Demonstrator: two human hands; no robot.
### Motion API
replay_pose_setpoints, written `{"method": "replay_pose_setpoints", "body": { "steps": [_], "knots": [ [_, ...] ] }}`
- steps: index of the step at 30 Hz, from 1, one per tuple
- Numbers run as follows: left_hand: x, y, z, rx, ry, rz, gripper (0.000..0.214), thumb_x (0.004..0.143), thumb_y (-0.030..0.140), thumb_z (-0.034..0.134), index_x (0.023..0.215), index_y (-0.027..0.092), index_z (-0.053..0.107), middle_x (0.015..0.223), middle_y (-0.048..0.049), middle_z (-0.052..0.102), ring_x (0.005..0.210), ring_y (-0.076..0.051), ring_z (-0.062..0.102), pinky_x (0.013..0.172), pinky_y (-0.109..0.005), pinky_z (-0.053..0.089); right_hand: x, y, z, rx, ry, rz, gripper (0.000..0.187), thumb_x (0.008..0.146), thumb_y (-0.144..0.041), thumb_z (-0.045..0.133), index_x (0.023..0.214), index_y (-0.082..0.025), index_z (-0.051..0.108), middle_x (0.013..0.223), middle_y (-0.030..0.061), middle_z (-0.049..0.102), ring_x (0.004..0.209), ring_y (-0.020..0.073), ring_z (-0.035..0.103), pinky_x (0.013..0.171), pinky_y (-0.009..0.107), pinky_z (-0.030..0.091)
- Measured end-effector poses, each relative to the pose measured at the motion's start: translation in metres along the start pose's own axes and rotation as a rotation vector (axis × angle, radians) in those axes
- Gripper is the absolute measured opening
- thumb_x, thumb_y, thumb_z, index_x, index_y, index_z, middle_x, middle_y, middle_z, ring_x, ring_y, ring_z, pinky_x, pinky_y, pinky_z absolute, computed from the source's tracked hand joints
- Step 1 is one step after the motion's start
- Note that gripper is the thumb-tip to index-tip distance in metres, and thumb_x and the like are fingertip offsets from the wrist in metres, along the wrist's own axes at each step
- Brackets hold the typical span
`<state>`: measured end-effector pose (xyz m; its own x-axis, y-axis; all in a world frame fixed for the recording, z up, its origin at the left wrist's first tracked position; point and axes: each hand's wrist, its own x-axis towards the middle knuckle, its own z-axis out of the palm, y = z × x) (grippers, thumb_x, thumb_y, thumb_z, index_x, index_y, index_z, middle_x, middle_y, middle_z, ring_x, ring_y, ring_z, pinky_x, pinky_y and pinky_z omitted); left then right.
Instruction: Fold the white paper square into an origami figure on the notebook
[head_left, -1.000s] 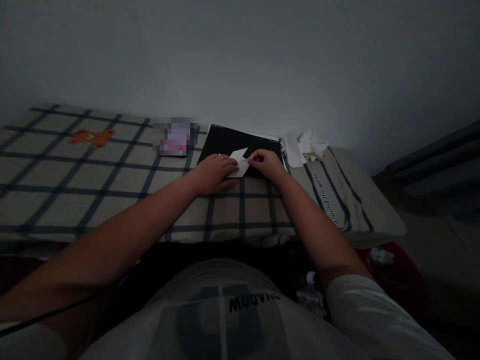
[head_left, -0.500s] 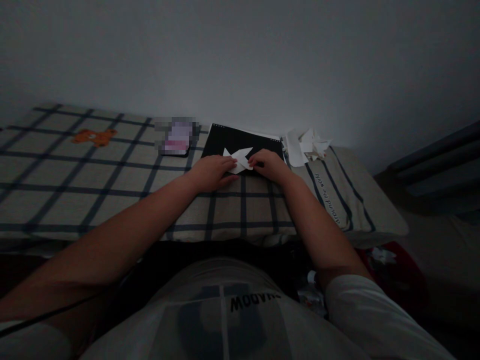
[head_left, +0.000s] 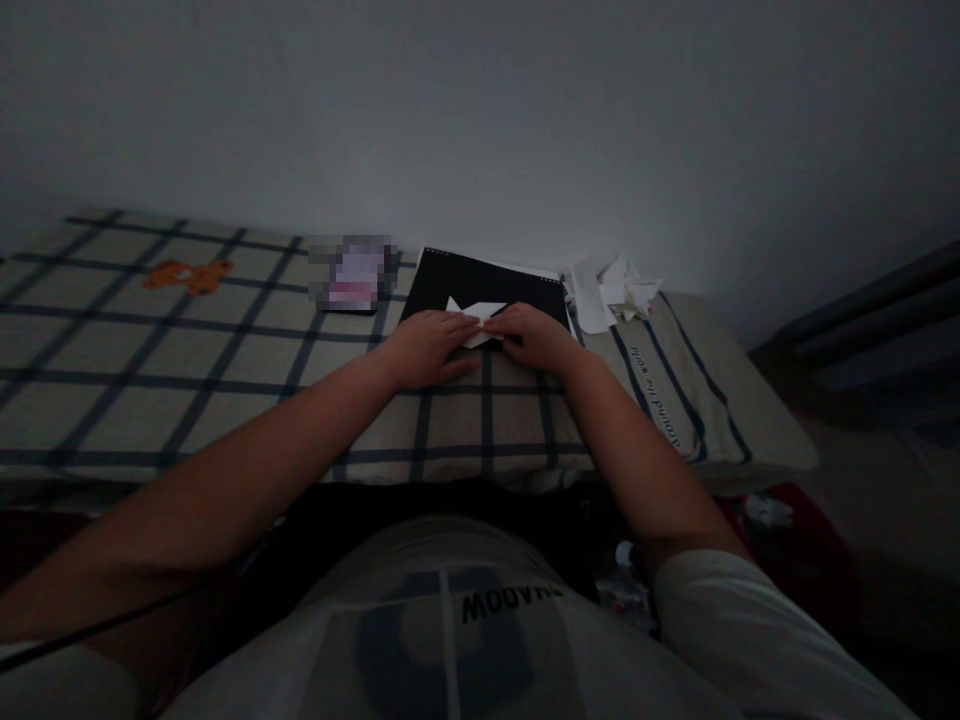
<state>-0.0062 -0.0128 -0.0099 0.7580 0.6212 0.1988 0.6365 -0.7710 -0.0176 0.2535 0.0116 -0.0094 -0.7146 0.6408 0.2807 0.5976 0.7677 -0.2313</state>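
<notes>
A white piece of folded paper point(head_left: 484, 310) with pointed corners lies on a black spiral-type pad point(head_left: 491, 275). My left hand point(head_left: 431, 345) rests flat on its left part, fingers stretched out and the thumb apart, toward the cloth. From the right, my right hand point(head_left: 534, 335) has its fingers together over the paper, the thumb bent underneath. The fingertips of both hands almost meet at the paper's middle and hide much of it.
Beside the pad on the right are white paper pieces point(head_left: 626, 290), some folded. On the left lie a phone point(head_left: 355, 275), partly blurred, and an orange bear-shaped item point(head_left: 187, 276). The checked cloth point(head_left: 240, 350) covers the surface, which meets a wall point(head_left: 480, 120) behind.
My right hand has moved left across the paper, bringing its fingertips close to my left hand's. The paper's right flap now shows folded inward under my fingers. My left hand barely shifted.
</notes>
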Motion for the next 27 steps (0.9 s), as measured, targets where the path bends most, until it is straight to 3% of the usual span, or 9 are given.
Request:
{"method": "replay_pose_setpoints", "body": {
  "steps": [5, 12, 19, 24, 27],
  "knots": [
    [0.0, 0.002, -0.002, -0.01, -0.003, 0.0, 0.062, 0.104, 0.052, 0.046, 0.155, 0.017, 0.052, 0.159, -0.0132, 0.057, 0.147, -0.032, 0.052, 0.117, -0.049, 0.043, 0.0, -0.003, -0.001, 0.051, 0.01, -0.004, 0.047, 0.086, -0.01, 0.056, 0.124, -0.027, 0.08, 0.127, 0.0052, 0.079, 0.118, 0.0258, 0.067, 0.108, 0.045, 0.05],
    [0.0, 0.009, -0.003, -0.013, 0.019, -0.056, 0.064, 0.099, 0.057, 0.053, 0.148, 0.015, 0.057, 0.153, -0.0154, 0.062, 0.144, -0.033, 0.055, 0.117, -0.048, 0.043, 0.0, -0.01, -0.005, 0.023, 0.055, 0.01, 0.029, 0.093, -0.027, 0.059, 0.108, -0.023, 0.084, 0.107, 0.0092, 0.081, 0.104, 0.0255, 0.07, 0.099, 0.041, 0.053],
    [0.002, 0.009, -0.001, -0.008, 0.015, -0.03, 0.069, 0.102, 0.058, 0.046, 0.152, 0.011, 0.055, 0.155, -0.017, 0.059, 0.141, -0.035, 0.056, 0.117, -0.049, 0.042, 0.001, -0.013, -0.006, 0.045, 0.046, 0.056, 0.027, 0.097, -0.032, 0.058, 0.096, -0.022, 0.084, 0.099, 0.0091, 0.081, 0.097, 0.0258, 0.072, 0.092, 0.04, 0.052],
    [0.003, 0.009, -0.003, 0.021, 0.01, -0.02, 0.07, 0.102, 0.062, 0.046, 0.15, 0.012, 0.058, 0.155, -0.0154, 0.059, 0.139, -0.035, 0.057, 0.115, -0.048, 0.044, 0.004, -0.006, 0.0, 0.035, 0.139, 0.155, 0.03, 0.1, -0.029, 0.055, 0.109, -0.022, 0.083, 0.105, 0.009, 0.081, 0.099, 0.0255, 0.068, 0.092, 0.04, 0.049],
    [0.004, 0.011, -0.004, 0.025, -0.001, -0.029, 0.07, 0.101, 0.063, 0.049, 0.149, 0.013, 0.058, 0.155, -0.0159, 0.059, 0.139, -0.035, 0.056, 0.116, -0.048, 0.043, 0.006, 0.001, 0.004, -0.041, 0.079, 0.11, 0.026, 0.098, -0.025, 0.058, 0.103, -0.022, 0.083, 0.102, 0.0098, 0.079, 0.098, 0.0263, 0.063, 0.095, 0.042, 0.046]
  ]
}}
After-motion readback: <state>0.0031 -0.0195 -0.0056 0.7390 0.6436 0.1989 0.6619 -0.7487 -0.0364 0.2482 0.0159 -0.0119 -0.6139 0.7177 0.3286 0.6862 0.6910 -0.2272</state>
